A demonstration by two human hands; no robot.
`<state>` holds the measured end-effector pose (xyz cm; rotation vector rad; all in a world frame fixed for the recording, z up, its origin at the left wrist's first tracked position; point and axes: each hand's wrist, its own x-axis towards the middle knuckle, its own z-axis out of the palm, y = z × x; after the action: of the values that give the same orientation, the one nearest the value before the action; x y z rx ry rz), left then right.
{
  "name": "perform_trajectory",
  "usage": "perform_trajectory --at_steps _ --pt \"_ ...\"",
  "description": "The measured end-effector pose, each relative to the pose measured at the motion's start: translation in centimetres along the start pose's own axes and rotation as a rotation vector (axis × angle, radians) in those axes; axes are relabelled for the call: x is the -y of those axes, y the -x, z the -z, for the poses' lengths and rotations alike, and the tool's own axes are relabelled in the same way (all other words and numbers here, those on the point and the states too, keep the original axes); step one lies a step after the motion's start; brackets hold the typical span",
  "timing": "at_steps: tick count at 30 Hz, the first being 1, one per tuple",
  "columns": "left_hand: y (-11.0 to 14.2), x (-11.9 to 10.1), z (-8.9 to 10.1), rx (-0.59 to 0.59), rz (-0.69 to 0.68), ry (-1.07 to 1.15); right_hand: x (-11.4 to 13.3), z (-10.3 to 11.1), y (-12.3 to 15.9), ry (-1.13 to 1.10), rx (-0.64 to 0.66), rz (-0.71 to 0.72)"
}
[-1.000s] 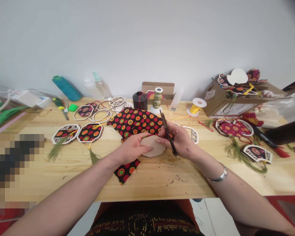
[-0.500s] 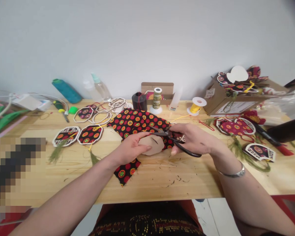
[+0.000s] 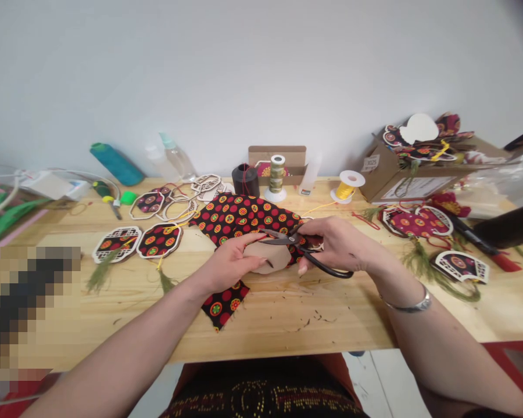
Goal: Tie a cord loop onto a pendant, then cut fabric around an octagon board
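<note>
My left hand presses a pale wooden shape down onto a black cloth with red and yellow dots, fingers closed on the shape's edge. My right hand grips black scissors by the handles. The blades lie flat and point left across the top of the wooden shape, near my left fingertips. The cloth spreads behind the hands, and one corner sticks out toward me under my left wrist.
Finished fan ornaments with green tassels lie at left, more at right. Thread spools, a yellow spool, bottles and a cardboard box line the back. Thread scraps litter the front edge.
My right hand swung the scissors from upright to lying flat, blades pointing left over the wooden shape, and shifted right. The left hand stayed put.
</note>
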<state>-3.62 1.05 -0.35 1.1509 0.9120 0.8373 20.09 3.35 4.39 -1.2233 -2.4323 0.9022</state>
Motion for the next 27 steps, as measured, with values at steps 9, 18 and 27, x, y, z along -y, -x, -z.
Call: perform_trajectory --at_steps 9,18,27 --pt "-0.05 0.33 0.54 -0.012 0.045 -0.180 0.04 0.02 -0.07 0.060 0.038 -0.048" --pt "-0.01 0.09 0.42 0.040 -0.006 -0.183 -0.21 -0.03 0.03 0.121 -0.009 -0.027" --pt "0.01 -0.28 0.55 0.107 0.014 -0.167 -0.10 0.29 0.35 0.245 -0.026 -0.018"
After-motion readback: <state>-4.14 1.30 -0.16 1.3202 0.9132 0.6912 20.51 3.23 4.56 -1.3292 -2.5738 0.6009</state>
